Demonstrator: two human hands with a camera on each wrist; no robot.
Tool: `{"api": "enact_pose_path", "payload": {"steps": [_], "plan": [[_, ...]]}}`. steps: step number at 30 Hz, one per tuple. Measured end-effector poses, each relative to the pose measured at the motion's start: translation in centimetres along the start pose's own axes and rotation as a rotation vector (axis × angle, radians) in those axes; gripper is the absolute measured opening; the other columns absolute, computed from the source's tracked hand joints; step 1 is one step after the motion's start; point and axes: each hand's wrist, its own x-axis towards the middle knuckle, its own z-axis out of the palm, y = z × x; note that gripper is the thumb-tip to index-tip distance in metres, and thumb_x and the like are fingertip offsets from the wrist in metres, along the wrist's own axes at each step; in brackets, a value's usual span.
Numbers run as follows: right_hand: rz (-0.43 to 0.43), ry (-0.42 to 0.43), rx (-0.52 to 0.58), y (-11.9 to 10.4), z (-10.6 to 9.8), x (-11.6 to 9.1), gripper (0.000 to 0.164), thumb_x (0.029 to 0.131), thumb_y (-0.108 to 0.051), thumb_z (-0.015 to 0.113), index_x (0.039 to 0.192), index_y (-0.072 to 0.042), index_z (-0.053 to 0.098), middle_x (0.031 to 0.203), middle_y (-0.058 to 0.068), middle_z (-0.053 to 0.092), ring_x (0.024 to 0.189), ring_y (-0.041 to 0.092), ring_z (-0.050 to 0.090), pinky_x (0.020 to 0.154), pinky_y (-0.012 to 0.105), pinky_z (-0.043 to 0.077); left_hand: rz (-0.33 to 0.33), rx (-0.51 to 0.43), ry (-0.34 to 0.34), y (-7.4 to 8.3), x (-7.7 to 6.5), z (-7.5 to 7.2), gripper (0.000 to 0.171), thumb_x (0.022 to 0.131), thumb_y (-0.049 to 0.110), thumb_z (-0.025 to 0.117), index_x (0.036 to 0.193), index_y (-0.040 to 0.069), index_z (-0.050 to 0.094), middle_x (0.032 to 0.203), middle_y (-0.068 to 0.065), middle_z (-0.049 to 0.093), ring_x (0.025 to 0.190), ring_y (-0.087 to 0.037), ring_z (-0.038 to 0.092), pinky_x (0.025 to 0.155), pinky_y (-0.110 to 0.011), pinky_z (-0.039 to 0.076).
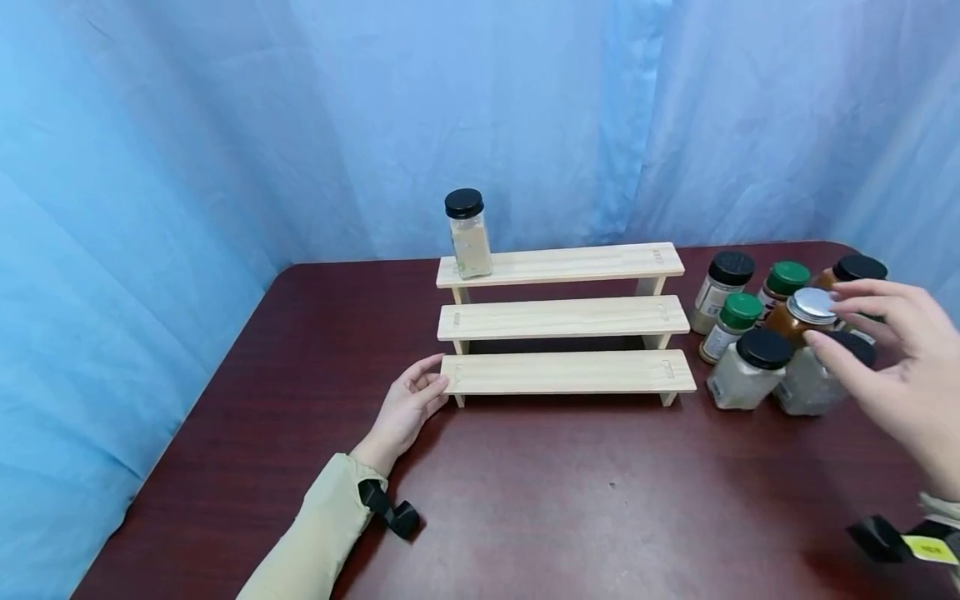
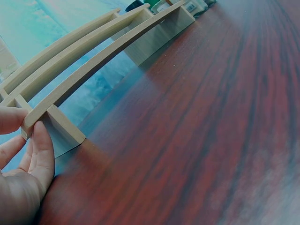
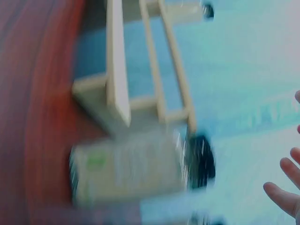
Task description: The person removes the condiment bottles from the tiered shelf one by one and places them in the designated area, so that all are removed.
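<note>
A three-step wooden spice rack point(image 1: 566, 372) stands on the table. My left hand point(image 1: 401, 410) pinches the left end of its lowest board, thumb on one face and fingers on the other, as the left wrist view shows. On the top step's left end stands a spice jar point(image 1: 471, 243) with a black lid and pale powder. At the right, my right hand point(image 1: 903, 358) hovers over a group of jars, fingers spread and apart, holding nothing. Nearest it are a silver-lidded jar point(image 1: 813, 307) and a black-lidded square jar point(image 1: 813, 383), partly hidden behind the hand.
Beside the rack's right end stand a green-lidded jar point(image 1: 738, 313), a tall black-lidded jar point(image 1: 729, 271) and a square jar of white contents point(image 1: 750, 367), with several more behind. Blue curtains point(image 1: 480, 108) hang behind the dark red table point(image 1: 555, 500). The right wrist view is blurred.
</note>
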Motion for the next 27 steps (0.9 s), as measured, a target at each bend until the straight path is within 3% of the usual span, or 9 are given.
{"api": "enact_pose_path", "payload": {"steps": [6, 12, 17, 21, 27], "plan": [[-0.133, -0.006, 0.15, -4.4, 3.4, 1.6, 0.023, 0.079, 0.003, 0.071, 0.099, 0.012, 0.062, 0.121, -0.023, 0.048, 0.112, -0.006, 0.045, 0.089, 0.002, 0.035, 0.0, 0.011, 0.007, 0.2, -0.1, -0.2, 0.049, 0.095, -0.002, 0.05, 0.142, -0.001, 0.036, 0.088, 0.004, 0.055, 0.075, -0.003, 0.057, 0.071, -0.017, 0.05], [-0.175, -0.077, 0.322, -6.8, 7.7, 2.6, 0.028, 0.073, 0.015, 0.068, 0.1, 0.01, 0.061, 0.116, -0.013, 0.053, 0.107, 0.0, 0.05, 0.089, 0.007, 0.042, -0.002, 0.007, -0.014, 0.1, 0.0, 0.0, 0.049, 0.095, -0.003, 0.048, 0.142, -0.003, 0.034, 0.087, 0.006, 0.056, 0.075, -0.001, 0.057, 0.071, -0.016, 0.049], [-0.091, -0.166, 0.47, -7.8, 11.2, 2.7, 0.031, 0.075, 0.016, 0.066, 0.105, 0.01, 0.059, 0.115, 0.006, 0.055, 0.107, 0.003, 0.053, 0.09, 0.013, 0.046, -0.003, -0.001, -0.016, 0.1, 0.0, 0.2, 0.049, 0.095, -0.004, 0.048, 0.141, -0.004, 0.034, 0.086, 0.007, 0.055, 0.075, -0.001, 0.057, 0.071, -0.015, 0.049], [0.005, -0.233, 0.498, -8.5, 13.6, 3.0, 0.03, 0.081, 0.008, 0.066, 0.11, 0.008, 0.057, 0.114, 0.011, 0.054, 0.106, 0.003, 0.053, 0.091, 0.018, 0.048, -0.001, 0.003, -0.011, 0.0, -0.1, 0.1, 0.049, 0.095, -0.003, 0.049, 0.141, -0.003, 0.035, 0.086, 0.006, 0.055, 0.074, -0.001, 0.057, 0.07, -0.016, 0.049], [0.089, -0.315, 0.522, -10.0, 16.5, 4.8, 0.04, 0.085, -0.008, 0.069, 0.12, 0.003, 0.053, 0.12, 0.015, 0.053, 0.111, 0.021, 0.056, 0.097, 0.035, 0.047, 0.002, 0.006, 0.0, 0.0, 0.1, 0.0, 0.048, 0.095, -0.003, 0.049, 0.141, -0.001, 0.037, 0.086, 0.005, 0.055, 0.075, -0.002, 0.057, 0.071, -0.016, 0.05]]}}
